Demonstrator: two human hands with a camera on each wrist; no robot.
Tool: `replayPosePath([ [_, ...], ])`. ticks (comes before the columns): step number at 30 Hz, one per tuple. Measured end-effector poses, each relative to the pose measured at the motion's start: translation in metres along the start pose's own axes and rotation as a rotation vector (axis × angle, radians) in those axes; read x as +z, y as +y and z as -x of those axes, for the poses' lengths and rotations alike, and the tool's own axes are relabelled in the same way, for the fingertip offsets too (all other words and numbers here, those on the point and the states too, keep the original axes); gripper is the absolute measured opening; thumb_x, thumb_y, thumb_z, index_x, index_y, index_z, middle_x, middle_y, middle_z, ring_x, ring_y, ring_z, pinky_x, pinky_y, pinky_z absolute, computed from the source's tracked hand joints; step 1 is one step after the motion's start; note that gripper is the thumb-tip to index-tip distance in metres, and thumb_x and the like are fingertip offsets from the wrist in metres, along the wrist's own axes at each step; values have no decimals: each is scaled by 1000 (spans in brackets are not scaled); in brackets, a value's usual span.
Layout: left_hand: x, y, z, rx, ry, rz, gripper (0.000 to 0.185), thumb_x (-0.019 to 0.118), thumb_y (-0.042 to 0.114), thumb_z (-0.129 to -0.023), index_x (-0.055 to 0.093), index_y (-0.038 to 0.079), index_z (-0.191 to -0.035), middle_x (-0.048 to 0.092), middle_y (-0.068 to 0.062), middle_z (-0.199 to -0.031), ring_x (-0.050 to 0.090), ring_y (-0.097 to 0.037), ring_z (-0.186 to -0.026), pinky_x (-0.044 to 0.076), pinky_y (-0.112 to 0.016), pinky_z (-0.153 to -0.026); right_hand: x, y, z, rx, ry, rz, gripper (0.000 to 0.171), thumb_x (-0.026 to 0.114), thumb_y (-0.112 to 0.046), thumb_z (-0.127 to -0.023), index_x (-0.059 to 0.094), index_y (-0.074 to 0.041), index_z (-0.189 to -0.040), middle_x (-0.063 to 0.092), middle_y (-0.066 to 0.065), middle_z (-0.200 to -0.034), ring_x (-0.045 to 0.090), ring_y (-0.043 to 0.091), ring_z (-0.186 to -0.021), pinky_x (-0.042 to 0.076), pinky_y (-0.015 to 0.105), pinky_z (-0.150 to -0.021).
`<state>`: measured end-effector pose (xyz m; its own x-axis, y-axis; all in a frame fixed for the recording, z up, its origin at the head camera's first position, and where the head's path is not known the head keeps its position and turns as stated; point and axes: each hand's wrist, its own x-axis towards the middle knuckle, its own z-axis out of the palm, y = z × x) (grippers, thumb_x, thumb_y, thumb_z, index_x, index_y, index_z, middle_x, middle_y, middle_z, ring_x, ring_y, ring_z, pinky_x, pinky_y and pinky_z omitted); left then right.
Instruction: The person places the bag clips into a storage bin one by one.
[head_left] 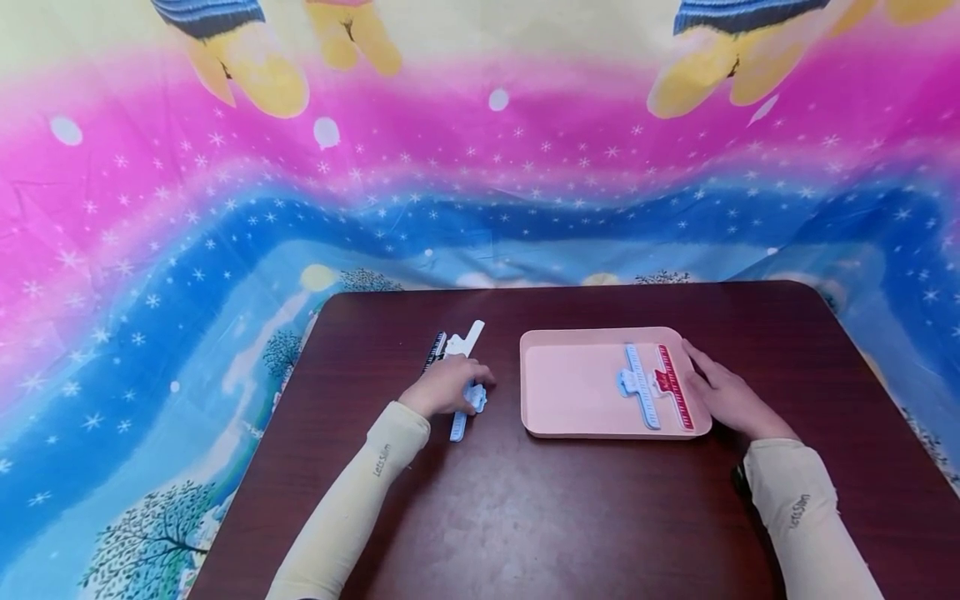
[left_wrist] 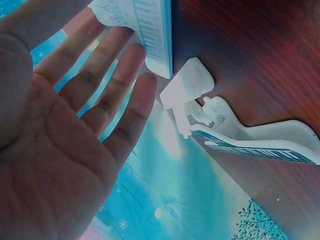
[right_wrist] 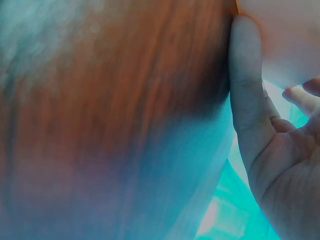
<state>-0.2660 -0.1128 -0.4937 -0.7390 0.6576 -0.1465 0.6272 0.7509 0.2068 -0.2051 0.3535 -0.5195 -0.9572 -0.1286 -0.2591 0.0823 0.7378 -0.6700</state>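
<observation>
Here, a light blue clip [head_left: 467,400] shaped like a ruler lies on a dark wooden table [head_left: 525,517], just left of a pink tray [head_left: 570,392]. The left hand [head_left: 447,387] rests over the middle of this clip, which sticks out beyond the hand toward the person and away from them. In the left wrist view the fingers [left_wrist: 100,75] are straight and held together, their tips touching the clip's printed face, and nothing is gripped. A white clip [head_left: 467,337] and a black clip [head_left: 433,351] lie just beyond the hand, side by side. Inside the tray, near its right edge, a blue clip [head_left: 641,385] and a red clip [head_left: 672,385] lie next to each other. The right hand [head_left: 727,398] lies flat against the tray's right rim, fingers relaxed and pressed to its side, holding nothing. A bright starry cloth [head_left: 225,250] hangs behind the table.
</observation>
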Motion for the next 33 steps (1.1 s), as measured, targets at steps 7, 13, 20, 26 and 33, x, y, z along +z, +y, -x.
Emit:
replayPosePath([
  [7,-3,4,1,23,16,-55,47,91,20,-78,74,23,-122,72,-1,-115,65,-24,-107,55,-43,-93,0,1,0,-1,3,0,70,35,-40,-113,-5,-18,-166,9,37,-166,12,62,-150,18,78,-115],
  [13,-9,6,6,8,-5,-23,43,83,16,-88,73,24,-129,68,-3,-114,63,-21,-102,55,-40,-92,0,0,0,7,-1,11,71,35,-41,-113,-5,-19,-166,8,37,-166,12,62,-149,18,79,-114],
  [20,-20,6,9,13,50,61,32,79,16,-92,74,18,-124,66,-6,-112,60,-20,-99,54,-39,-93,0,-1,0,9,1,0,71,36,-42,-113,-5,-18,-166,7,37,-166,11,62,-150,17,79,-114],
  [26,-27,7,12,22,91,120,30,79,16,-93,71,12,-121,64,-8,-109,62,-22,-94,54,-40,-90,1,-1,0,8,0,1,72,36,-43,-112,-6,-19,-166,8,36,-166,11,62,-150,17,79,-115],
  [33,-30,7,14,3,152,174,25,80,24,-93,69,19,-115,62,-2,-102,66,-29,-94,54,-37,-84,1,1,0,0,5,27,71,36,-42,-113,-5,-20,-166,9,37,-166,13,62,-149,18,78,-115],
])
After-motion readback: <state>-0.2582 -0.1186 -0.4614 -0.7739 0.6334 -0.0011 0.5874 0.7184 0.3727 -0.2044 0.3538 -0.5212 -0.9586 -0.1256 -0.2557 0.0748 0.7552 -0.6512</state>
